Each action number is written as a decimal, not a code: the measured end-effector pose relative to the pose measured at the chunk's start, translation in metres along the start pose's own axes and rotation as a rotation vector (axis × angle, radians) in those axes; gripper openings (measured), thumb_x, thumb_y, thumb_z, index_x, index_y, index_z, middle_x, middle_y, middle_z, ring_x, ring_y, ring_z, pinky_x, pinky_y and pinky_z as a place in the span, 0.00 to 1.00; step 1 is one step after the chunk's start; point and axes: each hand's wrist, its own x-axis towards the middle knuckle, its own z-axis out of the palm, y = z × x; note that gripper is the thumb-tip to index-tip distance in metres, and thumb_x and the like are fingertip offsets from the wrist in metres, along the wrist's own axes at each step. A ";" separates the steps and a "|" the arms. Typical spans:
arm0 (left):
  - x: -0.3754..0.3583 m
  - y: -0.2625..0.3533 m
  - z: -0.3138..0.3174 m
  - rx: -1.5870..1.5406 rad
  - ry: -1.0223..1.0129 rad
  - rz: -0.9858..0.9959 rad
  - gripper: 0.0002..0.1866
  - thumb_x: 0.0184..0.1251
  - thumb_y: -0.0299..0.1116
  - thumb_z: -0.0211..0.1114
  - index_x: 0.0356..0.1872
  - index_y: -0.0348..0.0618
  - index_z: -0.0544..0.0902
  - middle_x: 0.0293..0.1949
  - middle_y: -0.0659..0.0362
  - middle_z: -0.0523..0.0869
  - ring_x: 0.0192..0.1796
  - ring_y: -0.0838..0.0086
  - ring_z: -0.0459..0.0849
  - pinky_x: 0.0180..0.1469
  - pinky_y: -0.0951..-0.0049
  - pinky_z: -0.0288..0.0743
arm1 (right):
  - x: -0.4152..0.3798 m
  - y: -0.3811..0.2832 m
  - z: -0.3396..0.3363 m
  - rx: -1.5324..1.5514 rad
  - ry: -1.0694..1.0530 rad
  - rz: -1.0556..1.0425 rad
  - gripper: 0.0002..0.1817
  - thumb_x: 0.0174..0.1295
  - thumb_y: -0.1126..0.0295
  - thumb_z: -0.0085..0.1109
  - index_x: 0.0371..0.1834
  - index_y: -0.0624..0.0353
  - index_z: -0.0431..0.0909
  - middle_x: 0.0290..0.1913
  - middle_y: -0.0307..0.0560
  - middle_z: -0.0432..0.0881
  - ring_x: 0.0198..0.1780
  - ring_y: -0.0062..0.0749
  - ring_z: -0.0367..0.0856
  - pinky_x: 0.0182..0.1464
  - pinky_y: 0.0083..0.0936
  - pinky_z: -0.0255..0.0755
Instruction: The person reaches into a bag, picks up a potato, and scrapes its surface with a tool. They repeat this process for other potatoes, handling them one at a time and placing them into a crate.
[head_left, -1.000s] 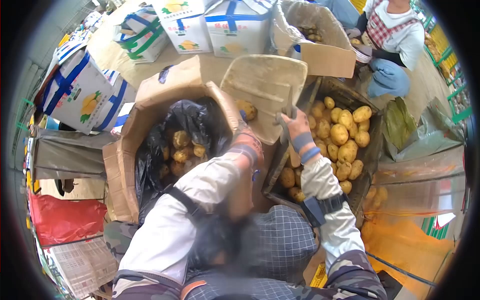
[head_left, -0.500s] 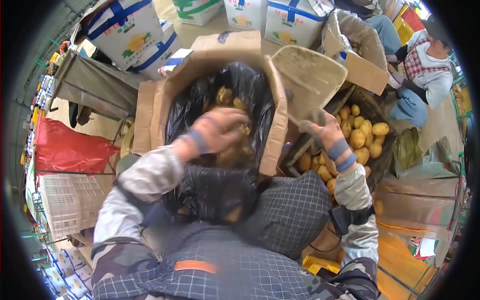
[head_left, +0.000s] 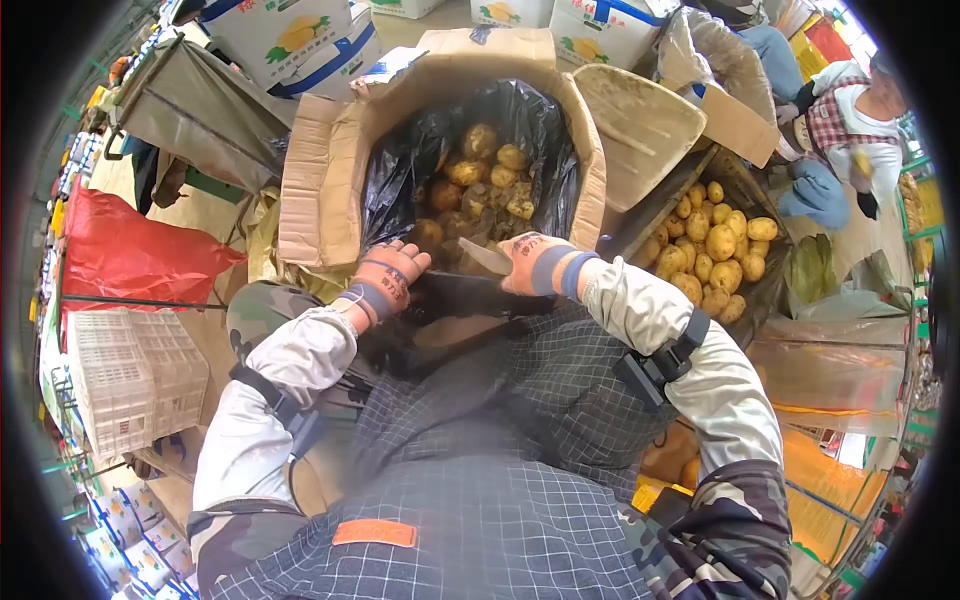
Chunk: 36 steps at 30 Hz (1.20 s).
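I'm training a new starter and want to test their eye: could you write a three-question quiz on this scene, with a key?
1. Which hand holds the flat, pale tool?
2. The cardboard box in front of the wearer is lined with:
a) newspaper
b) black plastic
c) red cloth
3. True or false: the dark crate to the right of that box holds no potatoes.

Key:
1. The right hand.
2. b
3. False: potatoes are heaped in it.
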 end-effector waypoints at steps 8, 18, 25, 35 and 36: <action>-0.009 -0.009 -0.023 -0.196 -0.146 0.046 0.31 0.58 0.48 0.76 0.61 0.47 0.78 0.60 0.53 0.81 0.66 0.54 0.77 0.67 0.58 0.72 | 0.012 0.023 -0.002 0.076 0.214 0.140 0.36 0.63 0.50 0.63 0.69 0.64 0.72 0.61 0.65 0.81 0.63 0.54 0.80 0.66 0.40 0.72; 0.075 -0.065 -0.041 -0.012 0.154 -0.104 0.45 0.60 0.55 0.72 0.75 0.45 0.67 0.77 0.49 0.66 0.79 0.54 0.63 0.79 0.54 0.54 | 0.038 0.029 -0.050 0.262 0.665 0.435 0.44 0.63 0.45 0.64 0.77 0.60 0.64 0.69 0.60 0.77 0.69 0.47 0.77 0.69 0.38 0.70; 0.176 -0.157 -0.003 0.141 0.025 -0.242 0.27 0.61 0.42 0.68 0.61 0.45 0.80 0.55 0.44 0.85 0.61 0.53 0.83 0.67 0.51 0.70 | 0.104 0.045 -0.091 -0.136 0.569 0.517 0.48 0.64 0.55 0.65 0.83 0.57 0.49 0.73 0.59 0.69 0.65 0.48 0.81 0.61 0.41 0.78; 0.121 -0.251 -0.042 -0.773 0.363 -0.627 0.13 0.63 0.34 0.70 0.47 0.40 0.87 0.45 0.48 0.91 0.49 0.55 0.88 0.55 0.62 0.79 | 0.118 0.201 -0.144 0.200 1.094 0.744 0.32 0.65 0.58 0.55 0.70 0.63 0.71 0.66 0.62 0.78 0.70 0.55 0.75 0.71 0.42 0.68; 0.128 -0.261 -0.032 -0.888 0.457 -0.583 0.13 0.63 0.32 0.70 0.46 0.39 0.86 0.44 0.49 0.90 0.48 0.55 0.88 0.54 0.63 0.79 | 0.111 0.221 -0.147 0.248 1.115 0.818 0.32 0.63 0.56 0.58 0.67 0.64 0.74 0.66 0.65 0.78 0.69 0.55 0.75 0.71 0.41 0.68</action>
